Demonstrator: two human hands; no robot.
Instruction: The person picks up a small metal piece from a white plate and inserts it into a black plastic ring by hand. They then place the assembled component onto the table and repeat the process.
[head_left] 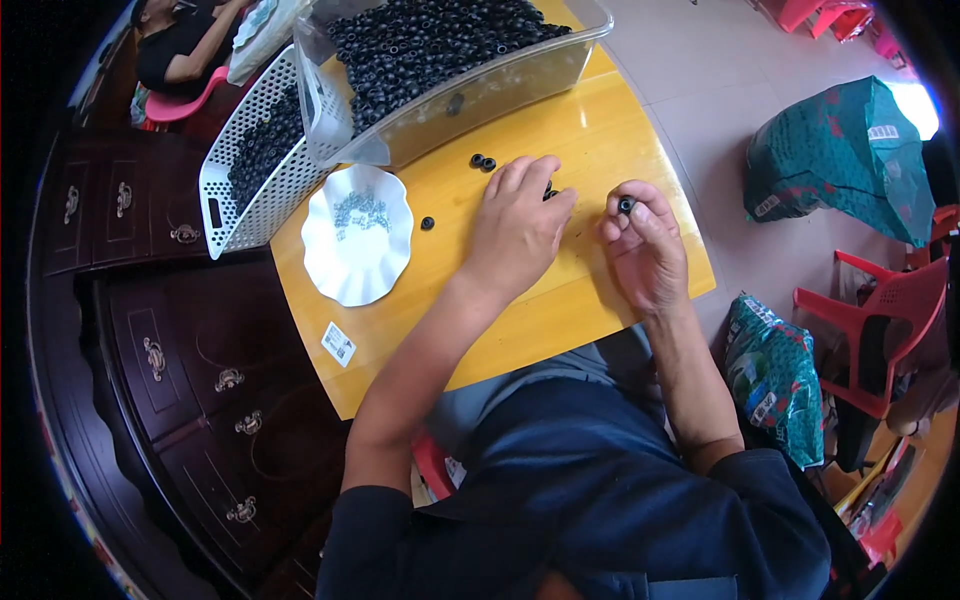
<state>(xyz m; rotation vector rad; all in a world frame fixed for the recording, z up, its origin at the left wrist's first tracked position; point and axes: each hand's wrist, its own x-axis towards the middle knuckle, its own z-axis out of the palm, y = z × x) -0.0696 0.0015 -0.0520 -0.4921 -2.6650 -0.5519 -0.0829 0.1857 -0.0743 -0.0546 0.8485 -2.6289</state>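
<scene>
Here, at a yellow wooden table (560, 310), a seated person is working through small black ring parts, both hands busy near the far edge.

Right hand: the right hand (645, 245) is lifting one small black ring (626, 205) clear of the table, pinching it between thumb and fingertips; the fingers are curling narrowly around it, with no gap showing.

Left hand: the left hand (515, 225) is resting palm-down on the table, fingers spreading only slightly and pressing over a small cluster of black pieces (549, 191) that is peeking out at its fingertips; whether it is actually gripping one cannot be told.

Loose parts: a pair of rings (482, 161) is lying just beyond the left hand, and a single ring (427, 223) is sitting between that hand and the white scalloped dish (357, 255).

Supply: a clear plastic bin (470, 95) heaped with black rings is standing at the table's far side, a white perforated basket (255, 190) leaning just beside it.

Doing it well: the pinch looks best kept light and centred on the ring's rim, judging by how small the part is, while the flat left hand is keeping the loose pieces from rolling off.
</scene>
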